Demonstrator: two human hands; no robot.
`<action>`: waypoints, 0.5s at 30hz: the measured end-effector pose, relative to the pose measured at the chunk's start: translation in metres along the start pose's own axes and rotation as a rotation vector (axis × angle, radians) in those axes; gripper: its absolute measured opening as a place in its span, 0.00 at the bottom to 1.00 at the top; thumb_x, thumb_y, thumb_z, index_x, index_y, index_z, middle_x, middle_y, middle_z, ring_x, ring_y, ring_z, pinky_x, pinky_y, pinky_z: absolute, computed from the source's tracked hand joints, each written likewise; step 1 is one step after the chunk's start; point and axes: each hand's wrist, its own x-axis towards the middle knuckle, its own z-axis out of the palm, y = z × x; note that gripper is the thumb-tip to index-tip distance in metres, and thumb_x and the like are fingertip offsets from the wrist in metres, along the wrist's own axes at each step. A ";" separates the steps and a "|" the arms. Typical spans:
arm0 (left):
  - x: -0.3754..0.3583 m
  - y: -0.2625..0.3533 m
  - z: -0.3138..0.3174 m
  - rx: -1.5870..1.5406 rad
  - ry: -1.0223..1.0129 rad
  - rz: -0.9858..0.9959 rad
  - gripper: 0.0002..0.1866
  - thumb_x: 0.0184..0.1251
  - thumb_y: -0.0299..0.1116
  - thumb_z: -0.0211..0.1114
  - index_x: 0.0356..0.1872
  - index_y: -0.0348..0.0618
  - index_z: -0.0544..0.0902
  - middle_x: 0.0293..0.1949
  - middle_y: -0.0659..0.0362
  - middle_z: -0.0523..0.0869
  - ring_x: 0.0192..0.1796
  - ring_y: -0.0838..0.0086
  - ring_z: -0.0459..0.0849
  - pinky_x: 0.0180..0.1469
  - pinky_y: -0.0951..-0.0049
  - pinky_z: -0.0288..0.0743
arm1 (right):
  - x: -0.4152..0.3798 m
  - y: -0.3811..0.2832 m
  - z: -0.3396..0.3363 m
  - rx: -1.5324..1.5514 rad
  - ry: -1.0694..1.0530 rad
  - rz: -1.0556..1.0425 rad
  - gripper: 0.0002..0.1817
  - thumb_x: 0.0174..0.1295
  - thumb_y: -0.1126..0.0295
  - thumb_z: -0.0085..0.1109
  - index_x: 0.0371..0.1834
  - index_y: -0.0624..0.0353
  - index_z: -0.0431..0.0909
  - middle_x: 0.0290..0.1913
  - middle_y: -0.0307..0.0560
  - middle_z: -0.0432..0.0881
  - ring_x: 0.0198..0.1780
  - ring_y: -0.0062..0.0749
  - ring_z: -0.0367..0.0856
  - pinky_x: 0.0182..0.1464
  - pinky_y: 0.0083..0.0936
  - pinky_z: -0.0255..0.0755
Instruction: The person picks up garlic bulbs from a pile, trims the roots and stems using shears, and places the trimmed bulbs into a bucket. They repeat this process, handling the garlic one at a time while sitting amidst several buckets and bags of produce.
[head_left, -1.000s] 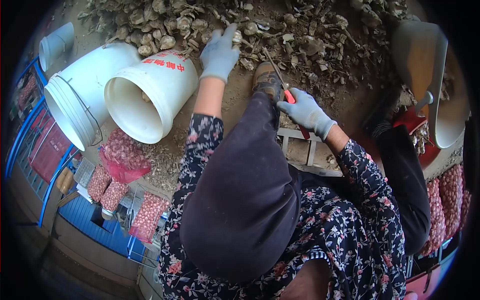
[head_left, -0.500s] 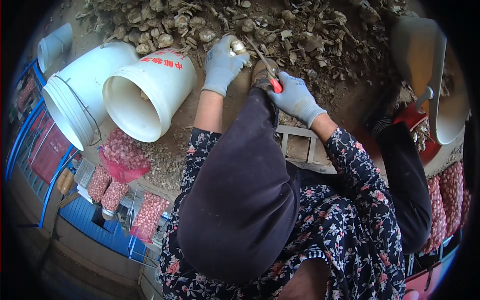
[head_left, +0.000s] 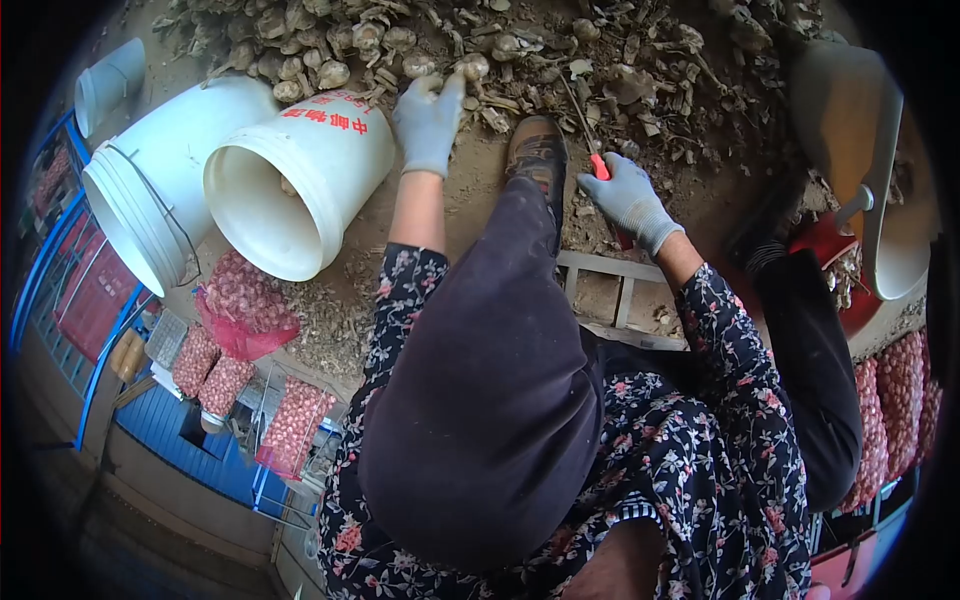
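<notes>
My left hand [head_left: 428, 122], in a grey-white glove, reaches the edge of the garlic pile [head_left: 372, 38]. Its fingers are apart, and the fingertips are beside a garlic bulb [head_left: 472, 67], with nothing visibly gripped. My right hand [head_left: 628, 200], also gloved, is closed round the red handle of a thin-bladed tool [head_left: 600, 167]. The blade points up toward the loose stalks and dirt. Between my hands, a brown shoe [head_left: 537, 150] rests on the ground.
Two white buckets lie on their sides at the left, one with red lettering [head_left: 300, 190] and one plain [head_left: 180, 170]. A pink net bag of garlic [head_left: 245, 310] sits below them. A low metal frame [head_left: 622, 300] is near my right wrist. A large pale container [head_left: 885, 190] stands at right.
My left hand has moved up and left; the bulbs it held before are no longer in it. My right hand has moved right and slightly down with the tool, away from the shoe.
</notes>
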 end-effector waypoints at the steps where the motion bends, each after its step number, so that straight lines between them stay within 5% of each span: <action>1: -0.006 0.019 0.004 0.113 0.039 -0.007 0.29 0.53 0.49 0.67 0.49 0.34 0.79 0.37 0.47 0.86 0.39 0.62 0.86 0.45 0.66 0.78 | 0.000 -0.001 -0.001 -0.009 -0.004 0.007 0.26 0.56 0.50 0.58 0.41 0.66 0.75 0.44 0.66 0.79 0.50 0.56 0.77 0.53 0.40 0.70; 4: 0.027 0.006 0.032 0.476 0.068 0.151 0.30 0.52 0.50 0.68 0.50 0.34 0.79 0.40 0.47 0.86 0.43 0.61 0.86 0.48 0.66 0.77 | 0.000 0.001 0.002 -0.028 0.006 -0.016 0.26 0.57 0.51 0.56 0.42 0.66 0.72 0.42 0.67 0.79 0.50 0.57 0.78 0.52 0.41 0.71; 6: 0.033 0.005 0.032 0.441 0.047 0.159 0.31 0.49 0.48 0.71 0.49 0.35 0.79 0.43 0.46 0.85 0.46 0.61 0.84 0.50 0.65 0.76 | -0.002 0.000 0.001 -0.093 0.026 -0.047 0.25 0.58 0.52 0.55 0.43 0.65 0.71 0.42 0.66 0.80 0.49 0.57 0.79 0.51 0.41 0.71; 9: 0.016 0.007 0.022 0.103 -0.020 0.255 0.30 0.46 0.43 0.76 0.48 0.34 0.80 0.43 0.48 0.85 0.46 0.69 0.83 0.49 0.70 0.76 | -0.005 -0.006 -0.003 -0.224 0.120 -0.134 0.23 0.59 0.53 0.54 0.44 0.63 0.69 0.41 0.64 0.81 0.46 0.57 0.80 0.49 0.43 0.73; 12: -0.006 0.009 0.012 -0.320 -0.167 0.424 0.28 0.46 0.28 0.74 0.52 0.35 0.77 0.43 0.59 0.83 0.42 0.77 0.81 0.46 0.77 0.76 | -0.007 -0.014 -0.006 -0.422 0.288 -0.260 0.23 0.58 0.53 0.56 0.46 0.60 0.67 0.39 0.57 0.81 0.43 0.52 0.81 0.47 0.43 0.74; 15: -0.019 0.014 0.002 -0.423 -0.245 0.404 0.31 0.43 0.24 0.73 0.54 0.32 0.75 0.47 0.58 0.81 0.45 0.77 0.80 0.49 0.78 0.75 | -0.016 -0.032 -0.018 -0.586 0.356 -0.285 0.23 0.57 0.52 0.57 0.47 0.59 0.67 0.41 0.54 0.80 0.46 0.48 0.81 0.48 0.43 0.72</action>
